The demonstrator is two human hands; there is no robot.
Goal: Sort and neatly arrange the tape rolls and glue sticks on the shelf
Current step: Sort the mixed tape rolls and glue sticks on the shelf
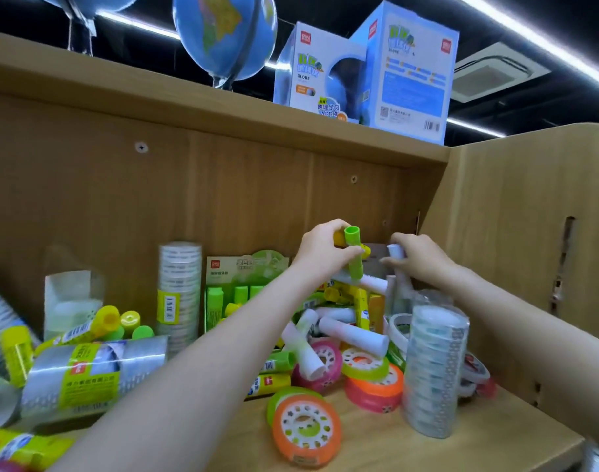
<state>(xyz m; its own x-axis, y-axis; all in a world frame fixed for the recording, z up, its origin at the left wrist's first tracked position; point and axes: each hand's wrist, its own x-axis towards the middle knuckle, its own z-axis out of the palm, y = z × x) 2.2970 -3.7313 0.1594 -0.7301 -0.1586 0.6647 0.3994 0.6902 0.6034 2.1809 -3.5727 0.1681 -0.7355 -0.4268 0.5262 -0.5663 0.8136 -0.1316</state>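
Note:
My left hand [320, 248] grips glue sticks above the pile, a green-capped one [354, 253] pointing down and a yellow one behind it. My right hand [419, 255] grips a white glue stick [396, 251] near the shelf's back right corner. Below them lies a heap of white and yellow glue sticks [352, 335]. Coloured tape rolls sit in front: orange [306, 430], pink [320, 366], green on orange [371, 373]. A clear tape stack [434, 369] stands at the right, another [179, 287] at the back, and one [93, 373] lies on its side at the left.
A carded pack of green glue sticks [238, 287] leans on the wooden back panel. Loose yellow and green glue sticks [121, 323] lie at the left. The shelf's side wall [530, 233] rises on the right. Globes and globe boxes [366, 69] stand on the shelf above.

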